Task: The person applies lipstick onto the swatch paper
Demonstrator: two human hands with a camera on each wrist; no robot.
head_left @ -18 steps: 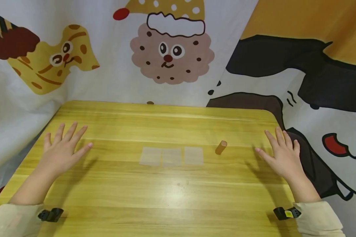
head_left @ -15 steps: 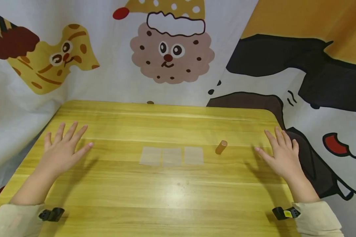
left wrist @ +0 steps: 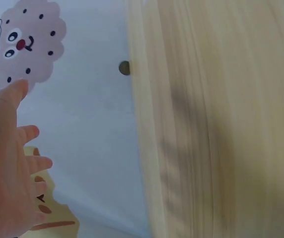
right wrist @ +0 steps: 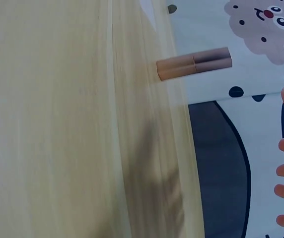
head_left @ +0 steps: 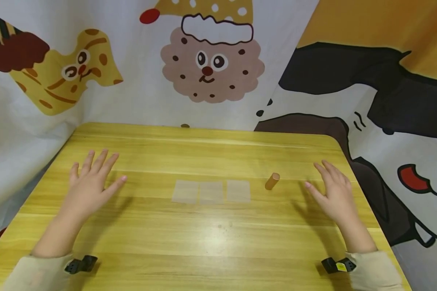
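My left hand (head_left: 92,186) hovers over the left part of the table, its fingers spread and holding nothing. Over on the right side, my right hand (head_left: 336,195) is also raised with straight fingers and holds nothing. A small copper-brown tube, like a lipstick (head_left: 272,181), stands upright between the pale squares and my right hand, apart from it. In the right wrist view a seam crosses the lipstick-like tube (right wrist: 194,63). Three thin pale squares lie in a row near the table's middle: a left square (head_left: 185,191), a middle square (head_left: 211,192) and a right square (head_left: 238,191).
The wooden table (head_left: 149,242) has rounded far corners. Behind it hangs a white cloth (head_left: 138,97) printed with cartoon figures, which also runs down beyond the right edge. A small black device (head_left: 81,264) sits at the left cuff, another black device (head_left: 338,265) at the right.
Both hands have moved inward: the left one to the right, the right one to the left, nearer the tube. The right hand's fingers are closer together. The tube and squares stay put.
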